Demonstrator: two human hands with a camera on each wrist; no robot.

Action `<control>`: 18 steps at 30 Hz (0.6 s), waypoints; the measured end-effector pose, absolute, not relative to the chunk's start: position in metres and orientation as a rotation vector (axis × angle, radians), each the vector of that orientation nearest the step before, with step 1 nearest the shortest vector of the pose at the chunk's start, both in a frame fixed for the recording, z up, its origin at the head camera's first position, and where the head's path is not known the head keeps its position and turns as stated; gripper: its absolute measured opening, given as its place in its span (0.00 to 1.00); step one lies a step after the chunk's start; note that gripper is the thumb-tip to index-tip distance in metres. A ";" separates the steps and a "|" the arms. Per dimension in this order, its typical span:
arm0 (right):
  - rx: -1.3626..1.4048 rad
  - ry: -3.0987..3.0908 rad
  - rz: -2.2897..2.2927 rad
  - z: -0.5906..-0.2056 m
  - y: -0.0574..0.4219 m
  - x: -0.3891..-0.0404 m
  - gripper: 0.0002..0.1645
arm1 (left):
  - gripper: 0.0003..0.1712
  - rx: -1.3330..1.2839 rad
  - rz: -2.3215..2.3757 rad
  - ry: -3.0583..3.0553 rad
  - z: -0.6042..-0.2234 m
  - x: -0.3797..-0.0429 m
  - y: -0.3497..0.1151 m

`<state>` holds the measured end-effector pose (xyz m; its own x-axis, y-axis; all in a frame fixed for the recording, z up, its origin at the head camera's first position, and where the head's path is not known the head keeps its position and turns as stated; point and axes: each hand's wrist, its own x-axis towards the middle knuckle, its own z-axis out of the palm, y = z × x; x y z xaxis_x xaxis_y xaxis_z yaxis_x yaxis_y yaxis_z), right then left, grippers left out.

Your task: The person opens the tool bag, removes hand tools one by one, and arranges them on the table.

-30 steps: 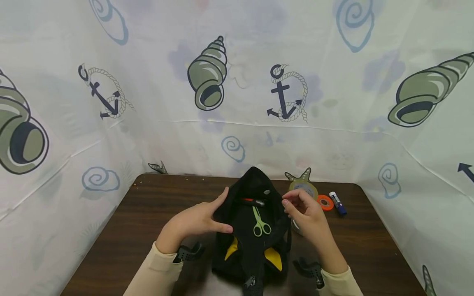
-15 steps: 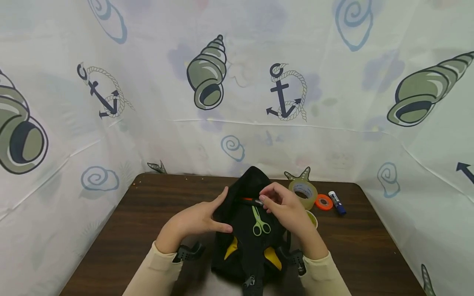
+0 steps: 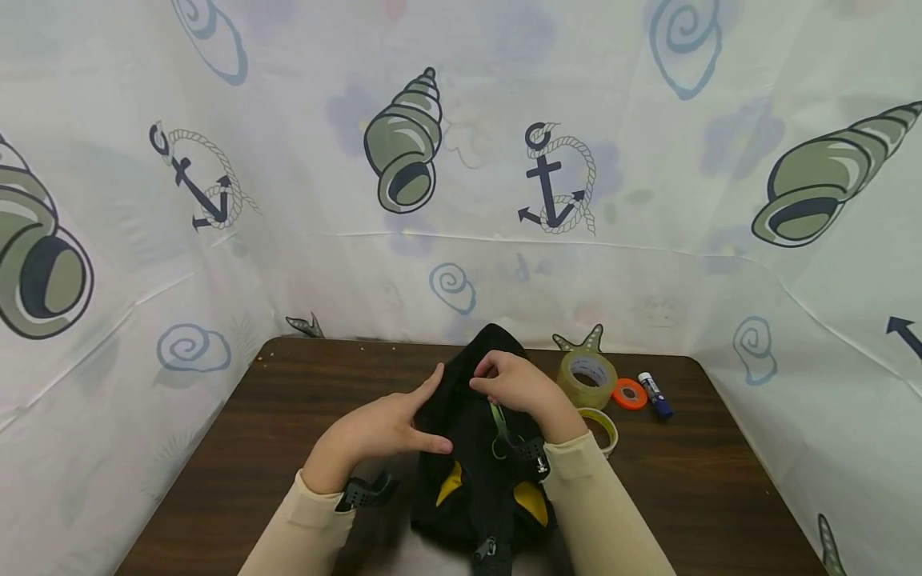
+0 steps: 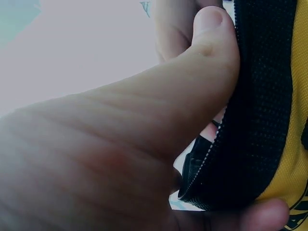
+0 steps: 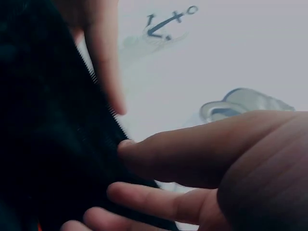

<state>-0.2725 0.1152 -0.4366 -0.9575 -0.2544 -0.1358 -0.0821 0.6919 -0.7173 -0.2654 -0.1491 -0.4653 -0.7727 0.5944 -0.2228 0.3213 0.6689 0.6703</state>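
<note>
A black bag (image 3: 475, 472) with yellow lining lies open on the dark wooden table (image 3: 274, 416). My left hand (image 3: 425, 410) holds the bag's left rim. In the left wrist view its thumb (image 4: 207, 72) presses the zipper edge of the bag (image 4: 262, 120) against a finger below. My right hand (image 3: 487, 379) reaches across the opening, fingers curled at the upper rim. In the right wrist view its thumb and fingers pinch the black zippered fabric (image 5: 43, 134). Green scissors (image 3: 499, 424) lie in the bag, partly hidden under my right wrist.
To the right of the bag stand a clear tape roll (image 3: 589, 376), a thin tape ring (image 3: 601, 427), an orange tape roll (image 3: 630, 394) and a blue glue stick (image 3: 656, 395). A printed curtain (image 3: 461, 200) closes in the table's back and sides.
My right hand has swung left from the bag's right side, across the opening, to the upper rim, covering the red-and-black pen. The left hand has stayed put.
</note>
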 end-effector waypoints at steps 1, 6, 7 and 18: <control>-0.259 2.681 -1.085 -0.439 0.113 -0.276 0.15 | 0.72 0.720 0.870 2.454 -0.465 -0.265 -0.149; -0.189 2.681 -0.968 -0.461 0.110 -0.292 0.18 | 0.71 0.723 0.867 2.450 -0.464 -0.264 -0.150; -0.177 2.685 -0.944 -0.466 0.110 -0.294 0.18 | 0.71 0.720 0.864 2.453 -0.464 -0.263 -0.150; -0.154 2.642 -0.772 -0.506 0.112 -0.299 0.15 | 0.70 0.667 0.851 2.495 -0.465 -0.264 -0.151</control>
<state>-0.2989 0.1121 -0.5064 -0.9207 -0.2085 -0.3299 0.0020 0.8429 -0.5381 -0.2642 -0.1511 -0.4655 -0.7969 0.5589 -0.2293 0.3021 0.6975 0.6498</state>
